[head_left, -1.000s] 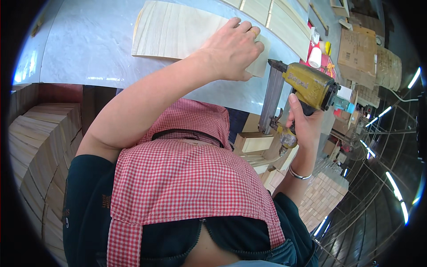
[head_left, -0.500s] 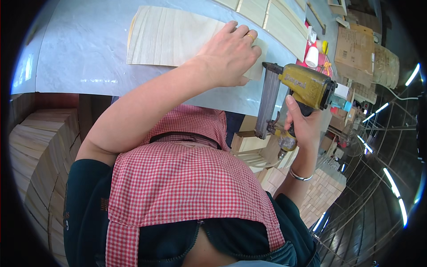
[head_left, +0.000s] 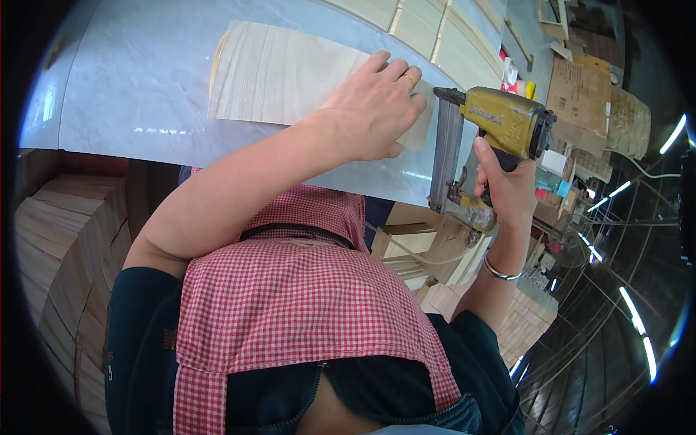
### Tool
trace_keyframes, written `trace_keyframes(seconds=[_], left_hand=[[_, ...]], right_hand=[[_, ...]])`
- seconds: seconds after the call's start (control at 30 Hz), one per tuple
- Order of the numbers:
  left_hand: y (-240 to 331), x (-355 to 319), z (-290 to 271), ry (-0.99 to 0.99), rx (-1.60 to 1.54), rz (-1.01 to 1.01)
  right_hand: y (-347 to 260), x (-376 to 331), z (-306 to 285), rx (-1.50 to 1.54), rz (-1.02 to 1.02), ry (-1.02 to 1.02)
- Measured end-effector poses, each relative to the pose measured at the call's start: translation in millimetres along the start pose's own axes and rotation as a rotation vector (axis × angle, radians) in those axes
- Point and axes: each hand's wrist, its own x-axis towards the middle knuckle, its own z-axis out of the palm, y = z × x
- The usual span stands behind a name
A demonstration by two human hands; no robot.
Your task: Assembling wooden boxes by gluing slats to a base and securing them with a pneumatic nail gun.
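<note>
A pale wooden board (head_left: 279,72) lies on the bluish-white marbled tabletop. My left hand (head_left: 377,109), with a ring on one finger, spans its right part: fingers curl over the far edge while the thumb is at the near edge. In my right hand (head_left: 507,181) is a worn yellow and black nail gun (head_left: 500,119), gripped by its handle. Its nose is close to the right end of the board; whether they touch I cannot tell. The grey magazine (head_left: 446,152) points toward my body, past the table's near edge.
More pale wooden panels (head_left: 413,25) lie at the table's far side. Stacked wood pieces (head_left: 61,254) stand below at the left. Cardboard boxes (head_left: 580,94) are at the right, with a blue-capped bottle (head_left: 554,187) beyond the nail gun.
The nail gun and my right hand have shifted slightly right. My left hand and the board sit a little lower in the picture, as does the tabletop.
</note>
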Motion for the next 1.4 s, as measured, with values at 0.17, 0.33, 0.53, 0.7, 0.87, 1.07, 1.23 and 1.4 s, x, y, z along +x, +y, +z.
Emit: trace_keyframes(seconds=[0.17,0.33,0.53,0.7,0.87,1.07,1.23,1.4], left_hand=[[0.3,-1.0,0.2,0.011,0.008,0.005],[1.7,0.6,-4.3,-0.048,-0.019,-0.003],[-8.3,-18.7,-9.1,0.119,-0.004,0.028],[-98.2,-104.1,-75.3,-0.1,0.185,-0.124],[-90.9,-101.4,-98.4,-0.121,-0.005,-0.071],[-43.7,-80.3,-55.1,0.019,0.116,-0.251],[-60.1,-76.5,-30.8,0.148,0.288,-0.121],[-52.7,-71.6,-40.4,0.081,0.153,-0.144]], right_hand=[[0.4,-2.0,1.8,0.021,0.021,0.01],[-6.5,-10.4,8.4,-0.016,0.11,0.077],[4.4,-2.2,0.4,0.009,0.014,-0.015],[18.9,-38.1,-1.4,-0.018,-0.019,0.11],[24.6,-62.3,0.6,0.003,-0.019,0.091],[18.6,-79.2,4.3,0.06,-0.012,0.017],[21.0,-70.6,7.9,0.045,-0.03,-0.042],[20.5,-63.3,9.7,0.046,-0.041,-0.058]])
